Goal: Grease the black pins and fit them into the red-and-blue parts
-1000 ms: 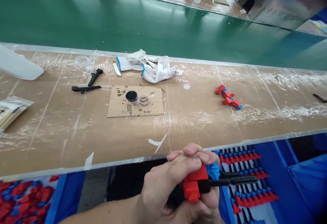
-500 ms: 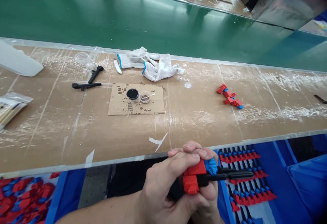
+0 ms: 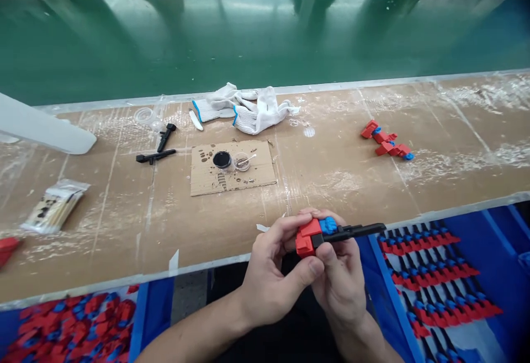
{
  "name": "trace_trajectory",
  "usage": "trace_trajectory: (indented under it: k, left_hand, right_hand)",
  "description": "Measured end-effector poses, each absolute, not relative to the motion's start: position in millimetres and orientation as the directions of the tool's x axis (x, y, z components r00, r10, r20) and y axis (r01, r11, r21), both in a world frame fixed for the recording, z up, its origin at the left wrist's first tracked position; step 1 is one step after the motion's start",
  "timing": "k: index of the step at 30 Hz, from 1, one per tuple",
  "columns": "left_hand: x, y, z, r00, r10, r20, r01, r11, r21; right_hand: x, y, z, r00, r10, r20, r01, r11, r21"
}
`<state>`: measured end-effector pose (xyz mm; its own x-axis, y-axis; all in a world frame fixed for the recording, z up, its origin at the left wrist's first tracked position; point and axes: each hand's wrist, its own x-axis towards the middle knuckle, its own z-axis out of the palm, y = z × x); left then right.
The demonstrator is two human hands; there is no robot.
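Along the near edge of a long work table (image 3: 103, 241), two bare hands hold a red and blue toy (image 3: 308, 239) just over the table's rim. The left hand (image 3: 271, 275) and right hand (image 3: 342, 288) are pressed close together, gripping the toy's red body between their fingers and thumbs. A blue knobbly piece (image 3: 328, 225) sits on top, and a thin black rod (image 3: 356, 231) points right.

On the table, straight ahead, lies a stained cardboard square (image 3: 232, 167) holding a jar of black liquid (image 3: 222, 160) and a clear jar with a small stirrer (image 3: 242, 161). To its left are two black plastic parts (image 3: 155, 156), and beyond it a crumpled pair of white cotton gloves (image 3: 248, 110). Farther right lies a chain of red and blue pieces (image 3: 387, 142). At left is a packet of wooden sticks (image 3: 53, 208).

Below the table's near edge, blue trays hold more toys: neat rows at right (image 3: 439, 280) and a loose heap at left (image 3: 74, 319) (each mostly red, flecked with blue). A green conveyor belt (image 3: 248, 43) runs along the far side.
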<state>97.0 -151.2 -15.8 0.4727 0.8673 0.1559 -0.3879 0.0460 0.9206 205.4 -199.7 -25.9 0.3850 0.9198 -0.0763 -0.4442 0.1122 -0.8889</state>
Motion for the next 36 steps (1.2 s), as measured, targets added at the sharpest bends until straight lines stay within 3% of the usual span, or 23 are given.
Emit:
trace_trajectory:
  k: [7,11,13,16,19,22,27,36]
  left_hand:
    - [98.5,-153.4,-16.8,0.497,0.861,0.112,-0.369,0.092,0.925]
    - [99.9,-156.8,-20.2,0.513,0.849,-0.125,-0.371,0.351,0.860]
    - [100.4,-156.1,-18.8,0.514,0.815,-0.268,-0.428,0.515,0.743]
    - [101.5,-150.9,-14.0,0.590,0.707,-0.391,-0.521,0.703,0.485]
    - [102.9,-145.0,-10.9,0.697,0.604,-0.386,-0.564,0.794,0.224]
    - [104.2,-141.7,-11.1,0.742,0.573,-0.348,-0.580,0.809,0.094]
    - [105.8,-141.7,-10.3,0.734,0.588,-0.339,-0.578,0.804,0.141]
    - [107.8,-148.5,-11.3,0.589,0.683,-0.433,-0.506,0.729,0.461]
  right_hand:
    - [208.9,-193.4,-22.8,0.397,0.909,-0.129,-0.477,0.085,-0.875]
    - [212.6,-183.9,-18.7,0.365,0.897,-0.248,-0.433,-0.072,-0.899]
    - [216.1,-179.2,-16.1,0.301,0.912,-0.278,-0.392,-0.147,-0.908]
    - [223.3,-176.1,-13.3,0.217,0.953,-0.214,-0.348,-0.129,-0.929]
    - [229.8,-178.4,-13.3,0.273,0.955,-0.113,-0.225,-0.051,-0.973]
    - [232.7,-183.5,-15.1,0.330,0.941,-0.072,-0.125,-0.032,-0.992]
    - [234.2,-192.6,-15.8,0.347,0.934,0.080,0.095,0.050,-0.994]
    - [239.2,-189.5,-13.6,0.160,0.910,0.383,0.526,0.249,-0.813]
